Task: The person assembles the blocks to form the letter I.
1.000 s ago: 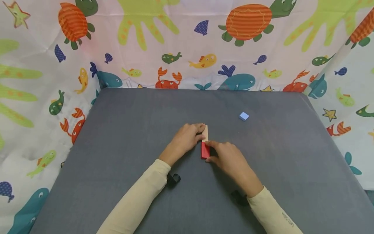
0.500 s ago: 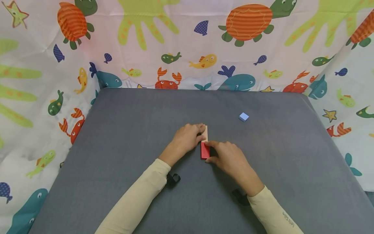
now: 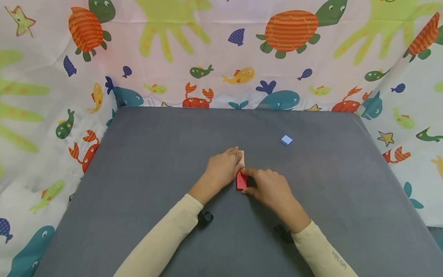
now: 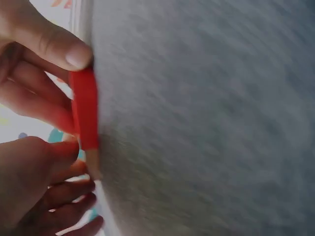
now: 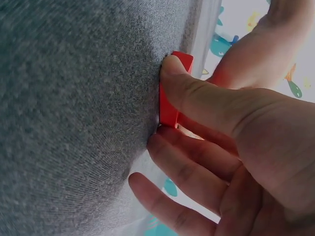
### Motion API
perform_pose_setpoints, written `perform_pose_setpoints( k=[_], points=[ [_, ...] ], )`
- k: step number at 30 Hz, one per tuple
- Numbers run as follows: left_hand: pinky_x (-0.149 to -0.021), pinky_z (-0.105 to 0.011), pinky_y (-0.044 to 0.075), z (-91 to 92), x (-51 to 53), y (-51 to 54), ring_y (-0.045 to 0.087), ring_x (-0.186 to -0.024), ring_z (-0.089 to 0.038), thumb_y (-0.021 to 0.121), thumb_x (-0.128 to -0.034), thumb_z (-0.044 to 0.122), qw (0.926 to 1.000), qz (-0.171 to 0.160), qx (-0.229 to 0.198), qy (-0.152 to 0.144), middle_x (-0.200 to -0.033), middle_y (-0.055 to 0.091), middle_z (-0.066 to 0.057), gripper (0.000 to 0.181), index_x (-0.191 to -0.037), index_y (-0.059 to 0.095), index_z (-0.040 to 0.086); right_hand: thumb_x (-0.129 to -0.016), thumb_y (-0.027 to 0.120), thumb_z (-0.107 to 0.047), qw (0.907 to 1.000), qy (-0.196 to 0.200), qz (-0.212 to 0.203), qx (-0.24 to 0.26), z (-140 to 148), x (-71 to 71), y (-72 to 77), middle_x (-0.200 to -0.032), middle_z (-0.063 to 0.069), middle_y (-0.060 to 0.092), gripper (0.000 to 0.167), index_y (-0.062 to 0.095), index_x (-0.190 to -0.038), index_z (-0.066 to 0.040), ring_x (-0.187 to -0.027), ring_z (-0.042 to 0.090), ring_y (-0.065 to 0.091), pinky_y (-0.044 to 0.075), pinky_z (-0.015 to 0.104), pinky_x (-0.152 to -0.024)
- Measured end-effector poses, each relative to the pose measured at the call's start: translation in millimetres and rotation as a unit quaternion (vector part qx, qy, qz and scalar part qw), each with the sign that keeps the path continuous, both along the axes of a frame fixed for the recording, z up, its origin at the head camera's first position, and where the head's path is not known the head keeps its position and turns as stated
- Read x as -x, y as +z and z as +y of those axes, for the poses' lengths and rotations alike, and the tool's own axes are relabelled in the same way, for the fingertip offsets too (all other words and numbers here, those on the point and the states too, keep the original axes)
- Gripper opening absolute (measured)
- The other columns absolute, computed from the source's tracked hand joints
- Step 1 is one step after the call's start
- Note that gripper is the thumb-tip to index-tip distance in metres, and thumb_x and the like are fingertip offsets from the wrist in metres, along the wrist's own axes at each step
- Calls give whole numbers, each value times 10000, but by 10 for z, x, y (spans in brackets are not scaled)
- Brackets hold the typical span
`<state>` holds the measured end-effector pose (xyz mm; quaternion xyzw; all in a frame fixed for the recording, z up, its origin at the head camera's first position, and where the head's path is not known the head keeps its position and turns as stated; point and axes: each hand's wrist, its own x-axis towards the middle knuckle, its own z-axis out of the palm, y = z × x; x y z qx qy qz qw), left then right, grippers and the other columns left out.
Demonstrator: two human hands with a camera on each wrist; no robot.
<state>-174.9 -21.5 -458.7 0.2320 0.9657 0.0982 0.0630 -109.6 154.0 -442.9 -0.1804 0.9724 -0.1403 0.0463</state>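
The right hand [image 3: 271,187] pinched the red block [image 3: 241,182] and the left hand [image 3: 221,168] the pale block [image 3: 242,159], apparently aligning them end to end, the next move likely calling for gentle release.

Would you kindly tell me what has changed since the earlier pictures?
The left hand has slid its thumb toward the right hand, covering a corner of the red block in the head view. That hand still pinches the block; the blue block stayed put.
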Motion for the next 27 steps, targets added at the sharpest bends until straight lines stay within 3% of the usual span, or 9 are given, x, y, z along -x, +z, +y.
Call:
perform_pose_setpoints(
  k=[6, 11, 15, 19, 23, 27],
  points=[
    [-1184, -545, 409, -103, -35, 99, 261, -1603, -313, 461, -1081, 597, 9982, -507, -307, -47, -1736, 245, -146, 678, -1637, 412, 213, -812, 940, -375, 9998, -135, 137, -98, -20, -2, 12, -866, 54, 752, 575, 746, -1332, -224, -642, 199, 608, 520, 412, -524],
    [-1194, -542, 396, -229, -62, 104, 177, -1621, -357, 529, -997, 703, 9952, -886, -370, -184, -1735, 195, -214, 776, -1637, 406, 282, -815, 935, -387, 9999, -120, 59, -20, -29, -23, 2, -945, 61, 780, 572, 749, -1321, -193, -692, 211, 653, 564, 443, -567],
    [-1167, -560, 425, -250, -74, 89, 163, -1623, -369, 638, -914, 740, 9953, -874, -359, -201, -1731, 208, -228, 892, -1650, 374, 310, -810, 936, -389, 9997, -123, 215, 52, -26, -21, 2, -940, 65, 783, 586, 751, -1330, -192, -660, 191, 633, 570, 439, -562],
    [-1158, -561, 434, -205, -90, 66, 201, -1613, -374, 679, -927, 682, 9968, -721, -309, -127, -1717, 252, -232, 870, -1648, 379, 297, -812, 936, -375, 9996, -97, 249, 118, -18, -24, 1, -986, 79, 792, 582, 751, -1330, -185, -656, 182, 632, 570, 430, -567],
    [-1167, -567, 424, -165, -120, 39, 238, -1604, -370, 687, -929, 664, 9968, -777, -165, -35, -1710, 278, -220, 857, -1645, 389, 299, -814, 935, -374, 9997, -60, 154, 167, -13, -48, -42, -1040, 81, 796, 581, 748, -1330, -183, -675, 184, 648, 575, 423, -581],
    [-1178, -582, 404, -142, -127, 52, 259, -1594, -384, 698, -929, 645, 9964, -830, -165, 27, -1709, 286, -214, 868, -1653, 378, 287, -820, 931, -377, 9997, 9, 212, 104, -1, -39, -61, -867, 45, 761, 578, 742, -1328, -177, -595, 162, 575, 532, 389, -531]
  ],
)
